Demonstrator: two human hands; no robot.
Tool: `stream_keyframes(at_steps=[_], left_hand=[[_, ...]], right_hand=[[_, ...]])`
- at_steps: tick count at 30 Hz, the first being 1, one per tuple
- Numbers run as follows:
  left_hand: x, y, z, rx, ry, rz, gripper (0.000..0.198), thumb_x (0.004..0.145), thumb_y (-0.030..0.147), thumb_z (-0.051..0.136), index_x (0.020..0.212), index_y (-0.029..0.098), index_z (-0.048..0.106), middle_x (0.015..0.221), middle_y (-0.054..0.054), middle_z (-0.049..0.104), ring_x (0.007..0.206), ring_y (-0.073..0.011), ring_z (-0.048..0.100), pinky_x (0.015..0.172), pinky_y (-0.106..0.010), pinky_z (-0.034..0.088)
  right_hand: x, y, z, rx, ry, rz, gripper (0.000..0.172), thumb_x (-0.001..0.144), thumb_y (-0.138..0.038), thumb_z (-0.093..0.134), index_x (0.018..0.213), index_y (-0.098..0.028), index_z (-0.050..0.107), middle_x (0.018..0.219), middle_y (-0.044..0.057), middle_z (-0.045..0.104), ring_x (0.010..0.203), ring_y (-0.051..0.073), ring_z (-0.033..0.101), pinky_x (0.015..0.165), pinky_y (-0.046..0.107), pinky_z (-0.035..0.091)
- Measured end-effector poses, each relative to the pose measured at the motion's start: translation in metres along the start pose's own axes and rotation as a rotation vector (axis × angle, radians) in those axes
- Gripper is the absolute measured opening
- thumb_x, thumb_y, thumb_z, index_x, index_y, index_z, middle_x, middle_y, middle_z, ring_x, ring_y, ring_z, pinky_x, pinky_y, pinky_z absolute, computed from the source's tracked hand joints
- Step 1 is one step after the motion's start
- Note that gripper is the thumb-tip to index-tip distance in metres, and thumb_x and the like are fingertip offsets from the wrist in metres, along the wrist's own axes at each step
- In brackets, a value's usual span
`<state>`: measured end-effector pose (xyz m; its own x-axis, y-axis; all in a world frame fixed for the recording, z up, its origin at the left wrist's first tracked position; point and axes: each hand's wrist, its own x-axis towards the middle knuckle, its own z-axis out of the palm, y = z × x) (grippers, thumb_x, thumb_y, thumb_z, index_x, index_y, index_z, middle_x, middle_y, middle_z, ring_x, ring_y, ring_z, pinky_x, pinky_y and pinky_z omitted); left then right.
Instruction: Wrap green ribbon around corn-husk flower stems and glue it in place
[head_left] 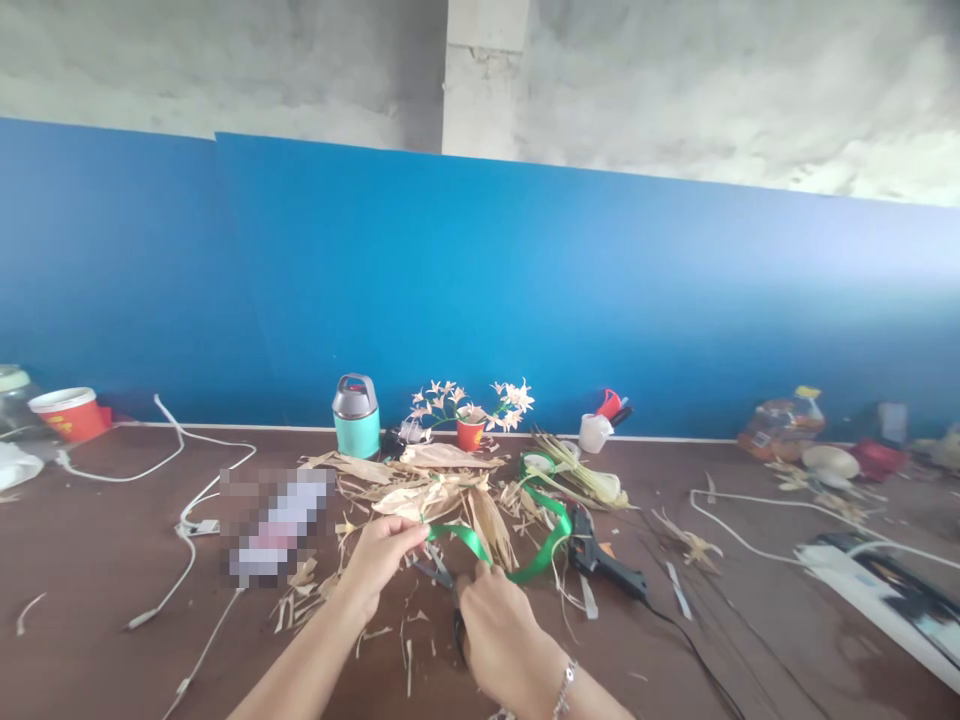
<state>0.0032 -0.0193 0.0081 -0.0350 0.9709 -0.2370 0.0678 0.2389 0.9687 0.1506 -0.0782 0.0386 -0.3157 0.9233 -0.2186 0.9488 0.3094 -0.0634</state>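
Note:
My left hand [382,558] pinches the free end of a green ribbon [540,535], which loops away to the right toward its roll [538,465]. Lower down, my right hand [499,630] is closed around a pair of scissors [442,580]; their blades point up toward the ribbon near my left fingers. Both hands hover over the brown table [97,570], just in front of a heap of dried corn husks [435,490].
A black glue gun [600,560] lies right of my hands, its cord trailing to the front. Behind the husks stand a teal jar [356,417], a small pot of husk flowers [471,408] and a white cup [595,432]. White cables cross the left; a power strip [877,590] sits far right.

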Motion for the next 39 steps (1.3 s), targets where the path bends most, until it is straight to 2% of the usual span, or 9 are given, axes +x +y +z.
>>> stream_keyframes(at_steps=[9,12,17,21,23,25,30,35,39], left_hand=[[-0.001,-0.002,-0.001,-0.103,-0.05,0.012,0.025,0.056,0.039,0.069,0.055,0.015,0.061,0.057,-0.001,0.061,0.052,-0.011,0.047,0.044,-0.02,0.024],[-0.001,0.0,-0.002,-0.121,-0.038,0.017,0.026,0.055,0.04,0.07,0.056,0.015,0.062,0.058,-0.002,0.061,0.054,-0.0115,0.05,0.044,-0.02,0.026],[-0.001,0.001,-0.001,-0.137,-0.01,0.015,0.026,0.057,0.038,0.071,0.06,0.014,0.063,0.06,-0.002,0.062,0.055,-0.0111,0.051,0.045,-0.02,0.026],[-0.001,0.0,-0.001,-0.132,-0.001,0.045,0.028,0.057,0.041,0.07,0.058,0.014,0.063,0.057,-0.001,0.059,0.051,-0.0099,0.047,0.044,-0.02,0.026],[0.0,-0.001,-0.002,-0.137,-0.001,0.072,0.028,0.058,0.041,0.07,0.056,0.014,0.062,0.056,0.0,0.058,0.051,-0.0095,0.046,0.045,-0.02,0.027],[0.002,-0.003,-0.002,-0.141,-0.007,0.088,0.028,0.059,0.041,0.07,0.057,0.014,0.062,0.057,0.0,0.058,0.051,-0.0092,0.045,0.045,-0.02,0.027],[0.005,-0.009,-0.002,-0.147,-0.01,0.101,0.03,0.061,0.043,0.07,0.06,0.013,0.064,0.062,-0.002,0.062,0.052,-0.0103,0.048,0.046,-0.021,0.028],[0.003,-0.007,-0.001,-0.156,-0.004,0.085,0.028,0.059,0.042,0.071,0.06,0.014,0.065,0.062,-0.003,0.063,0.058,-0.0131,0.051,0.048,-0.022,0.03],[-0.002,-0.001,-0.002,-0.098,0.057,0.127,0.031,0.061,0.045,0.068,0.06,0.015,0.064,0.058,0.0,0.057,0.053,-0.0124,0.048,0.048,-0.022,0.03]], right_hand=[[0.002,0.006,0.011,-0.016,0.005,0.098,0.048,0.061,0.004,0.055,0.107,-0.008,0.058,0.098,0.022,0.062,0.087,0.033,0.063,0.069,0.037,0.048],[-0.005,0.018,0.014,0.109,0.029,0.116,0.048,0.062,0.005,0.05,0.107,-0.01,0.06,0.102,0.02,0.062,0.089,0.03,0.063,0.072,0.034,0.046],[-0.017,0.042,0.025,0.436,0.137,0.062,0.037,0.069,-0.011,0.052,0.103,-0.022,0.062,0.1,0.008,0.066,0.098,0.025,0.058,0.082,0.03,0.041],[-0.021,0.048,0.022,0.531,0.149,0.081,0.028,0.063,-0.02,0.059,0.091,-0.023,0.066,0.085,0.004,0.067,0.083,0.022,0.06,0.071,0.026,0.041],[-0.021,0.049,0.019,0.596,0.101,0.054,0.014,0.06,-0.025,0.064,0.074,-0.022,0.066,0.071,0.001,0.065,0.07,0.019,0.058,0.059,0.024,0.039],[-0.021,0.05,0.019,0.748,0.005,0.051,0.012,0.06,-0.029,0.066,0.067,-0.02,0.063,0.062,-0.001,0.06,0.059,0.015,0.055,0.05,0.022,0.035],[-0.019,0.05,0.021,1.193,-0.16,0.104,0.025,0.067,-0.035,0.064,0.083,-0.018,0.062,0.064,-0.002,0.056,0.049,0.01,0.051,0.047,0.019,0.036],[-0.013,0.046,0.025,1.322,-0.025,0.139,0.038,0.065,-0.041,0.067,0.094,-0.017,0.062,0.065,-0.002,0.057,0.054,0.011,0.051,0.05,0.02,0.039],[-0.009,0.049,0.034,1.079,0.107,0.098,0.034,0.062,-0.03,0.068,0.092,-0.016,0.064,0.066,0.0,0.06,0.06,0.014,0.053,0.053,0.021,0.038]])
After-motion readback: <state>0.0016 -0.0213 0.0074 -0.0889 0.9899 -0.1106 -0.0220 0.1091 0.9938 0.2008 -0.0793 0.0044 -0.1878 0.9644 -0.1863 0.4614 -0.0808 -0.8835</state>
